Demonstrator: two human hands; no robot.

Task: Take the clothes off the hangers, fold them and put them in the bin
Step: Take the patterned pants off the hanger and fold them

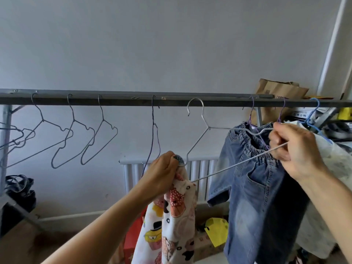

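Gripping, with the left fingers [171,159] curled tight, the bunched top of a printed garment [177,216], right at the left corner of a silver hanger [205,128]. Below those fingers, the rest of the garment hanging straight down, cartoon figures on white, off most of the wire.

Pinching, with the right fingers [278,141] closed, the hanger's other end, upper wire and bottom wire both in the grip. Between the two sets of fingers, the bottom wire slanting, higher at the right. Above and between them, the hook across the front of a dark rail [133,101]; on it or off it, cannot tell.

Just behind and below the right fingers, jeans [261,197] on a purple hanger [251,113], waistband gathered, legs hanging down. Right of the right fingers, a white garment [333,164] on a blue hanger [312,115].

Well left of the left fingers, bare hangers [66,134] along the rail; one more just above those fingers. Behind the gap between the fingers, a white radiator [198,168] on the wall. Far below, on the floor, a yellow bag [217,231] and a red box [133,235]. Up behind the right fingers, a brown paper bag [280,90].
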